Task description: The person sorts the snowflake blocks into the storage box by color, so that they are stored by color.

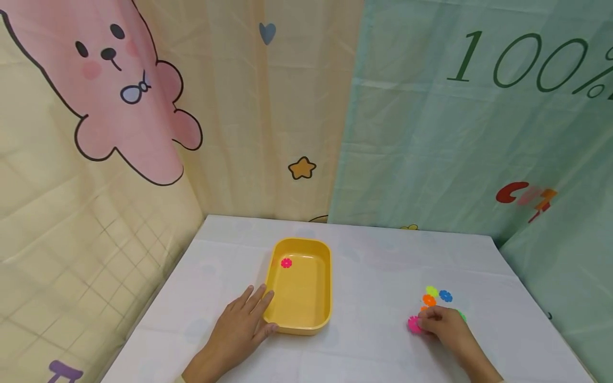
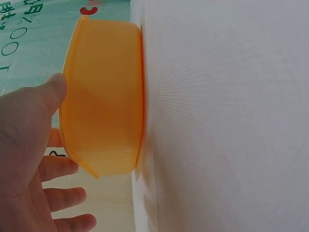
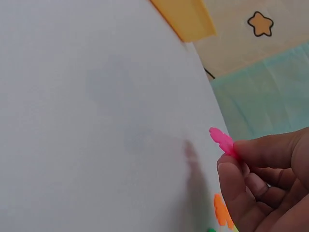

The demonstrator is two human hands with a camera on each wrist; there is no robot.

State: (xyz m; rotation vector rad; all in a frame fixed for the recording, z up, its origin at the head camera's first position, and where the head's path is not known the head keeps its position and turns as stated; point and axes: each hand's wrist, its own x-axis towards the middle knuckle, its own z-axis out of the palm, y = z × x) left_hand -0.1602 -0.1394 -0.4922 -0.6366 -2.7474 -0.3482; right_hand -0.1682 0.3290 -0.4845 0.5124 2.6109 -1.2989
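My right hand pinches a pink flower-shaped plastic disc between thumb and index finger, its other fingers curled. In the right wrist view the disc is held tilted, clear of the table. Beneath and behind this hand lie more flower discs: a blue one, a yellow one, an orange one and a partly hidden green one. My left hand rests at the near left corner of a yellow tray, fingers spread and thumb touching the rim.
Inside the tray, toward its far left corner, lies another pink flower disc. A white cloth covers the table. Printed curtains hang behind the table and along both sides.
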